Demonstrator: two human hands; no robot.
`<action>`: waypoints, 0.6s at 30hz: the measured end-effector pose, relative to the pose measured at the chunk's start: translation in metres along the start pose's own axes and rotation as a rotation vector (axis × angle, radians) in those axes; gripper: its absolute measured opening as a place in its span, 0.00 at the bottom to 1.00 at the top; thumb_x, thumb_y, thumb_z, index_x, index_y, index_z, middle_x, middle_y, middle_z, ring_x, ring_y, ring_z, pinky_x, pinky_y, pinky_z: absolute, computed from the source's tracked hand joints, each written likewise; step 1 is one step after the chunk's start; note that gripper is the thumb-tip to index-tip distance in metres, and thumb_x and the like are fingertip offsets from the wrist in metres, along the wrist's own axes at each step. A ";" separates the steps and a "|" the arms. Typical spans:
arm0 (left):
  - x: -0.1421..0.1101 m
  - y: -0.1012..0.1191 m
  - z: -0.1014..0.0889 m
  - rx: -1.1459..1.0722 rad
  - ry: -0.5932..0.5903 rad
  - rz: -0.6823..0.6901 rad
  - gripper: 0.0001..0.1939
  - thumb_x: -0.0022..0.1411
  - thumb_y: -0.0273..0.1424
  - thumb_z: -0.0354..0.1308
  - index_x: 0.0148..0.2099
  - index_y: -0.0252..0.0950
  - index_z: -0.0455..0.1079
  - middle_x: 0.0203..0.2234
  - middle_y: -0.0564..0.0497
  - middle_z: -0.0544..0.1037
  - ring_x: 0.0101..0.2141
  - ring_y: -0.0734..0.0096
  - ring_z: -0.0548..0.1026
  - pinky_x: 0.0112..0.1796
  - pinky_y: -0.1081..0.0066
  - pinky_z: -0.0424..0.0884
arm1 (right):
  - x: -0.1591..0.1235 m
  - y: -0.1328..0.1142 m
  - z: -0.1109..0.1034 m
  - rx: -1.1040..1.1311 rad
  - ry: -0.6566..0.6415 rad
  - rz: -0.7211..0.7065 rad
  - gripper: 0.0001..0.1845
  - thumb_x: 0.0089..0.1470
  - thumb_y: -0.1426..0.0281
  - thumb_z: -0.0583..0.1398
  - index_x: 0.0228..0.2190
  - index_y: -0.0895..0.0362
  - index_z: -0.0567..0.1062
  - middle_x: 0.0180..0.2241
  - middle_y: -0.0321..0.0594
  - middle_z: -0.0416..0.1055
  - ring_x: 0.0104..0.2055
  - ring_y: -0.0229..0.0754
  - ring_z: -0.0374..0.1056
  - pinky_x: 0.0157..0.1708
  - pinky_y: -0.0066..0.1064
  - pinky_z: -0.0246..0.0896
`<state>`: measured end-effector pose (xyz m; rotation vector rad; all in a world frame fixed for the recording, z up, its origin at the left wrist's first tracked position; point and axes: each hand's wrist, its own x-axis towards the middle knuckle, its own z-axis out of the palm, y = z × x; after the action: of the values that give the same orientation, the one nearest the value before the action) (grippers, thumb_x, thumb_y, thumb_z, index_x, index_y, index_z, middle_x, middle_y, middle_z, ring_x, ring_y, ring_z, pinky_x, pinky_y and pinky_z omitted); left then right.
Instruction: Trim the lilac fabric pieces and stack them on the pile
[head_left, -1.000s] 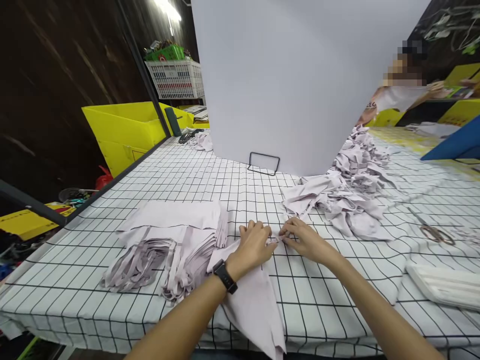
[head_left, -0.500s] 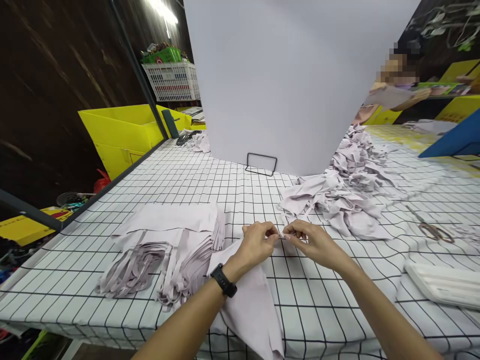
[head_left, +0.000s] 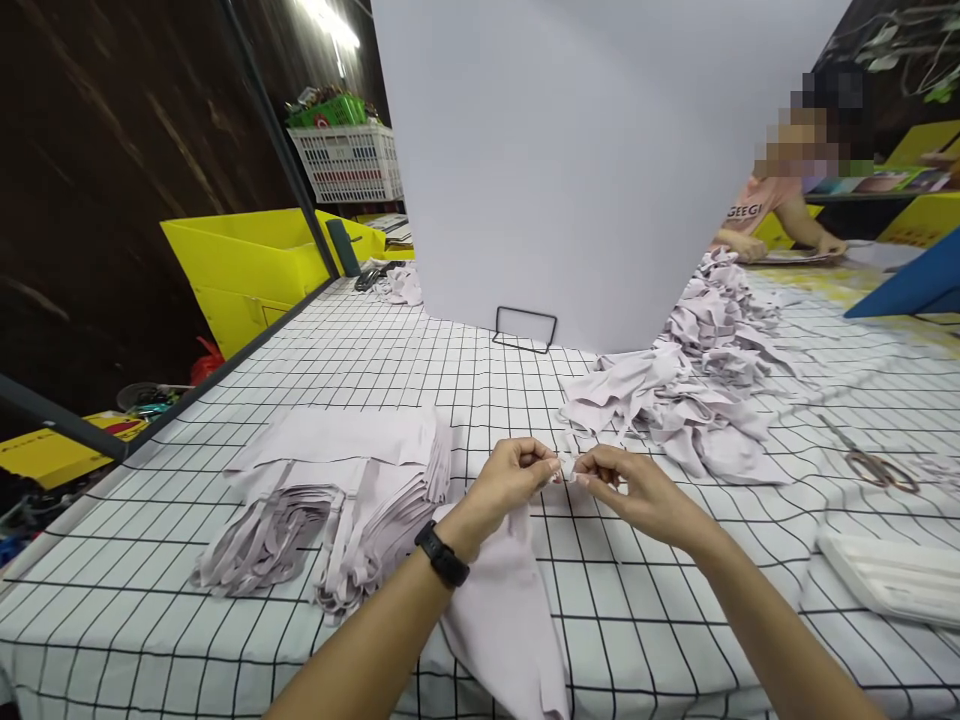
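Over the checked tablecloth (head_left: 420, 340), my left hand (head_left: 514, 482) and my right hand (head_left: 637, 492) face each other with a slight gap between them. Each pinches a small pale bit of cloth between thumb and fingers; its exact shape is too small to make out. A pale lilac cloth piece (head_left: 506, 615) lies under my left wrist and hangs toward the table's front edge. To its left sits a neat stack of folded cloth pieces (head_left: 337, 437) with looped straps. A loose heap of the same cloth (head_left: 690, 405) lies beyond my right hand.
Scissors (head_left: 877, 468) and a white flat object (head_left: 896, 575) lie at the right. A large white panel (head_left: 555, 180) stands on a wire foot ahead. Yellow bins (head_left: 247, 260) stand at the far left. Another person (head_left: 765, 215) sits behind the heap, hands on the table.
My fingertips met around the small bit of cloth half a second ago and now sit slightly apart. The other person has lowered a cloth piece to the table.
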<state>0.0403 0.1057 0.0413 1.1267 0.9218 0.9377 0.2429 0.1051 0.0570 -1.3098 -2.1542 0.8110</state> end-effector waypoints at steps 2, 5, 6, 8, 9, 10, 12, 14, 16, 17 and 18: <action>0.002 0.000 -0.003 0.048 0.026 0.016 0.08 0.59 0.31 0.63 0.31 0.32 0.70 0.23 0.53 0.73 0.22 0.79 0.66 0.26 0.75 0.62 | 0.008 0.008 -0.019 -0.050 0.131 0.118 0.10 0.56 0.60 0.60 0.30 0.52 0.78 0.30 0.41 0.76 0.32 0.47 0.70 0.31 0.37 0.66; -0.001 0.003 -0.009 0.189 0.040 0.044 0.07 0.65 0.30 0.58 0.37 0.32 0.75 0.32 0.46 0.80 0.33 0.70 0.76 0.34 0.70 0.71 | 0.024 0.021 -0.057 -0.140 0.411 0.306 0.14 0.57 0.62 0.58 0.40 0.55 0.79 0.39 0.51 0.75 0.35 0.52 0.72 0.33 0.44 0.69; -0.006 0.004 -0.012 0.282 0.058 0.076 0.09 0.66 0.30 0.56 0.41 0.33 0.76 0.38 0.44 0.81 0.39 0.66 0.77 0.39 0.67 0.72 | 0.026 0.023 -0.068 -0.167 0.487 0.343 0.17 0.58 0.63 0.57 0.44 0.57 0.78 0.46 0.56 0.73 0.38 0.54 0.72 0.36 0.47 0.69; -0.021 0.006 -0.020 0.520 0.104 0.157 0.12 0.68 0.29 0.54 0.49 0.35 0.76 0.47 0.43 0.80 0.48 0.62 0.76 0.48 0.62 0.72 | 0.024 0.021 -0.075 -0.213 0.573 0.371 0.20 0.58 0.64 0.58 0.49 0.58 0.76 0.53 0.58 0.68 0.40 0.56 0.72 0.42 0.51 0.68; -0.030 0.005 -0.024 0.641 0.125 0.193 0.13 0.68 0.28 0.53 0.51 0.36 0.75 0.48 0.44 0.80 0.49 0.61 0.76 0.50 0.60 0.71 | 0.018 0.018 -0.071 -0.216 0.562 0.361 0.19 0.57 0.64 0.59 0.49 0.57 0.76 0.52 0.57 0.68 0.40 0.56 0.73 0.43 0.51 0.68; -0.041 0.004 -0.029 0.740 0.140 0.218 0.14 0.68 0.27 0.52 0.52 0.36 0.74 0.48 0.44 0.79 0.48 0.61 0.76 0.51 0.59 0.71 | 0.009 0.014 -0.060 -0.203 0.521 0.340 0.18 0.57 0.62 0.60 0.47 0.56 0.78 0.48 0.54 0.71 0.38 0.55 0.73 0.42 0.50 0.69; -0.061 0.001 -0.038 0.894 0.152 0.250 0.14 0.68 0.25 0.50 0.51 0.36 0.73 0.45 0.45 0.79 0.47 0.60 0.75 0.50 0.58 0.72 | -0.013 0.002 -0.026 -0.110 0.345 0.278 0.17 0.57 0.57 0.60 0.41 0.52 0.80 0.38 0.49 0.75 0.35 0.54 0.72 0.35 0.47 0.71; -0.075 -0.004 -0.043 1.018 0.156 0.268 0.14 0.67 0.23 0.51 0.51 0.35 0.72 0.45 0.44 0.77 0.47 0.59 0.74 0.50 0.57 0.72 | -0.030 -0.009 0.017 -0.015 0.160 0.224 0.18 0.57 0.52 0.58 0.37 0.50 0.80 0.36 0.46 0.76 0.34 0.52 0.72 0.32 0.44 0.71; -0.080 -0.008 -0.043 1.125 0.136 0.251 0.14 0.65 0.23 0.54 0.52 0.35 0.71 0.46 0.44 0.76 0.48 0.57 0.73 0.50 0.56 0.71 | -0.035 -0.018 0.055 0.033 0.123 0.192 0.16 0.57 0.54 0.58 0.38 0.51 0.79 0.39 0.46 0.75 0.36 0.51 0.72 0.37 0.46 0.71; -0.079 -0.009 -0.042 1.180 0.130 0.223 0.14 0.64 0.22 0.54 0.51 0.35 0.71 0.46 0.43 0.76 0.48 0.56 0.72 0.50 0.55 0.71 | -0.032 -0.021 0.070 0.057 0.119 0.174 0.16 0.57 0.56 0.58 0.40 0.51 0.78 0.41 0.47 0.74 0.39 0.52 0.72 0.41 0.47 0.70; -0.076 -0.010 -0.041 1.228 0.130 0.189 0.13 0.63 0.21 0.54 0.49 0.34 0.72 0.44 0.43 0.76 0.47 0.55 0.73 0.49 0.54 0.71 | -0.026 -0.023 0.080 0.077 0.121 0.154 0.15 0.56 0.58 0.59 0.40 0.52 0.77 0.42 0.47 0.74 0.42 0.52 0.71 0.44 0.48 0.69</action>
<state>-0.0217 0.0451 0.0335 2.2198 1.5872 0.5336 0.1863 0.0545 0.0138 -1.4602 -1.9287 0.8429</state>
